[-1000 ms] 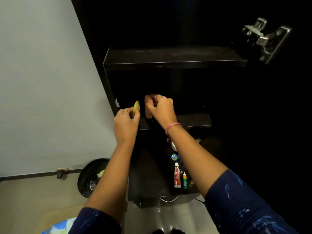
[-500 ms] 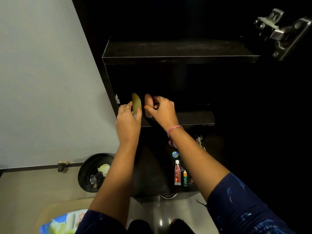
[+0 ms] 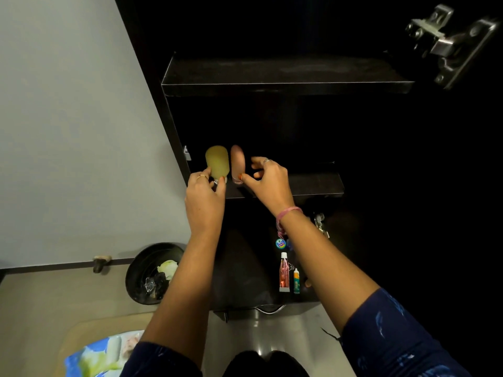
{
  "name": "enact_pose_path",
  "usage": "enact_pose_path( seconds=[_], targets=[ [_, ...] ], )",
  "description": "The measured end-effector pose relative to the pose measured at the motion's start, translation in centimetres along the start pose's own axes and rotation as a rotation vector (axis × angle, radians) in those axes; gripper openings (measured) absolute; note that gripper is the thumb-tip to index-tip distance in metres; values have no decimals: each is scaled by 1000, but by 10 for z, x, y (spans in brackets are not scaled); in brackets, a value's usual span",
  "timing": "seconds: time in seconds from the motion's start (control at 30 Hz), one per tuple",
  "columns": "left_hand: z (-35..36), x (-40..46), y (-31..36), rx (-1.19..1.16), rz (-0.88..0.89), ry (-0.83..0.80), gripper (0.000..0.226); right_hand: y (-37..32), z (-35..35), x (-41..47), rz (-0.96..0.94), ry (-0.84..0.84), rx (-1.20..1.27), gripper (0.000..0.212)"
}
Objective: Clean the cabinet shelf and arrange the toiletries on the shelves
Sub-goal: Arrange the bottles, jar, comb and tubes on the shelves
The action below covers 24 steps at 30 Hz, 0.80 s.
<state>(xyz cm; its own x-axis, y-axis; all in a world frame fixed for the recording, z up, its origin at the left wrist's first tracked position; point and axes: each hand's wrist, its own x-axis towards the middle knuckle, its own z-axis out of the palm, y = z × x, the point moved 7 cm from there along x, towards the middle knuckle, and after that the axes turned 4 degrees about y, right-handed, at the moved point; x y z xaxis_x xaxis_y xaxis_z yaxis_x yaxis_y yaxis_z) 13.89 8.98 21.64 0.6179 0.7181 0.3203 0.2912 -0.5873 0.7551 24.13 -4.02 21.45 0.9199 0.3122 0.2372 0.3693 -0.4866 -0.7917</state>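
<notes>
Gripped at its cap end between thumb and fingers of my left hand [image 3: 204,198]: one yellow bottle [image 3: 217,162], standing cap-down on the middle shelf [image 3: 313,183], hard against the cabinet's left wall. My right hand [image 3: 268,180] is loosely curled beside the pink bottle [image 3: 237,163]; the thumb tip touches its base, the other fingers are clear of it and hold nothing. The two bottles stand just beside each other, upright, at the shelf's left end.

Remaining items, largest first:

Cabinet [image 3: 174,126]: dark, door open, interior mostly in shadow.

Grey wall [image 3: 68,131]: to the left of the cabinet.

Upper shelf [image 3: 285,85]: dark, with a dusty film on its top face.

Black waste bin [image 3: 136,278]: on the floor at lower left, holding crumpled pale and dark scraps.

Blue-and-white packet [image 3: 98,355]: at the bottom left edge; contents cannot be made out.

Metal door hinge [image 3: 446,44]: at the top right. A second, smaller hinge [image 3: 321,224] sits lower, near my right wrist.

Red-and-white tube [image 3: 284,273]: on the dark lower surface [image 3: 245,281], cap pointing away from me.

Small green-and-white tube [image 3: 296,281]: just beside the red one, on its right.

Round blue tin [image 3: 280,243]: beyond the tubes, partly behind my right forearm.

Pink wristband [image 3: 288,212]: on my right wrist.

Rings: one on a left finger, one on a right finger.
</notes>
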Motion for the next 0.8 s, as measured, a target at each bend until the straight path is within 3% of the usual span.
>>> enact_pose_path(
  seconds=[0.27,0.5,0.67,0.8],
  targets=[
    [-6,-34,-16,-124,-85,-10,32,48,-43,-66,125,200,204,27],
    [47,-86,-35,-82,-110,-228,26,150,-82,-124,433,333,101,19],
    [100,-117,-37,-41,-91,-419,27,182,-87,-126,495,278,-30,22],
    [148,-133,-34,13,-64,-628,42,197,-67,-119,512,150,-92,35]
  ],
)
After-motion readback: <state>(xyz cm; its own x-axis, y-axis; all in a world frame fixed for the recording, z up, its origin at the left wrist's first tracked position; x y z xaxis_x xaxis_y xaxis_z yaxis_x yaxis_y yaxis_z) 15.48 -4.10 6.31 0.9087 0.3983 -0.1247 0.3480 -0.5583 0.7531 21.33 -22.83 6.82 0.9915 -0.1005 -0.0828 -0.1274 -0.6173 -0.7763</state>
